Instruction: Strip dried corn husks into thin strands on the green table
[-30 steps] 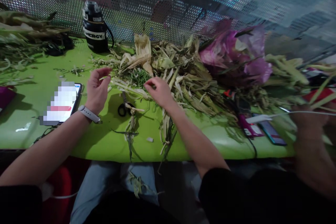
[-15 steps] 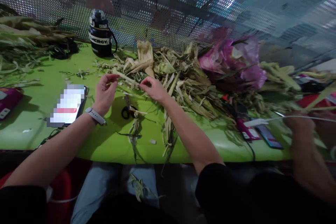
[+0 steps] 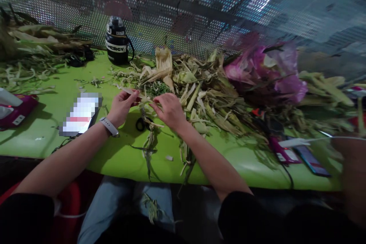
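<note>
Between my two hands runs a pale strip of corn husk [image 3: 143, 99], over the green table. My left hand [image 3: 121, 107], with a watch at its wrist, pinches the strip between thumb and fingers. The fingers of my right hand [image 3: 170, 110] are closed at the strip's other end. Below them lie black-handled scissors [image 3: 140, 124], partly covered. A knotted bundle of husk [image 3: 148, 143] rests just in front of the scissors. Behind my hands rises a heap of dry husks [image 3: 211, 99].
A phone [image 3: 81, 113] lies left of my left hand. A black bottle [image 3: 116, 44] stands at the back, before a perforated metal screen [image 3: 177, 15]. Pink plastic bag [image 3: 265, 70], another phone [image 3: 311, 160] and a co-worker's blurred arm [image 3: 353, 175] are on the right.
My right hand has turned and curled more over the strip's end, and both hands sit slightly lower. The whole view has shifted a little. The co-worker's arm has moved farther right.
</note>
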Demonstrator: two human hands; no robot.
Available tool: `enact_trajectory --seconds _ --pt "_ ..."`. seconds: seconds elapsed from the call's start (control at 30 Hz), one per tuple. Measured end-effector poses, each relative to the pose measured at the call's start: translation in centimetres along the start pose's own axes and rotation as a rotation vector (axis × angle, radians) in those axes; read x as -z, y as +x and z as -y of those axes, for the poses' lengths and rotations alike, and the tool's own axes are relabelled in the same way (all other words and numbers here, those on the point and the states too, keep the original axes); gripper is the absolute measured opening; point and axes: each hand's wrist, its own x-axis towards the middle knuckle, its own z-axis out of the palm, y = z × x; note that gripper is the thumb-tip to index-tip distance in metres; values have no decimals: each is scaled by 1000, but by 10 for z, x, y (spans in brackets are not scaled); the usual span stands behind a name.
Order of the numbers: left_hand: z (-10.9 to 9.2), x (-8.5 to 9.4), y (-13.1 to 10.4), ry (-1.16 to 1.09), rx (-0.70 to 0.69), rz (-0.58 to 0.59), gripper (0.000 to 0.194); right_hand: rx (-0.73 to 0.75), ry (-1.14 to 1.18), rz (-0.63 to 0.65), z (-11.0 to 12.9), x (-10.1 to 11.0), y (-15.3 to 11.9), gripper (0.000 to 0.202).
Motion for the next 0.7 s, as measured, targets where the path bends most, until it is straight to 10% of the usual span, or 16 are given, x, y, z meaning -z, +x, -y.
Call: enact_trajectory --seconds 0.7 --pt "9 -14 -15 237 -296 156 24 -218 666 197 -3 4 5 35"
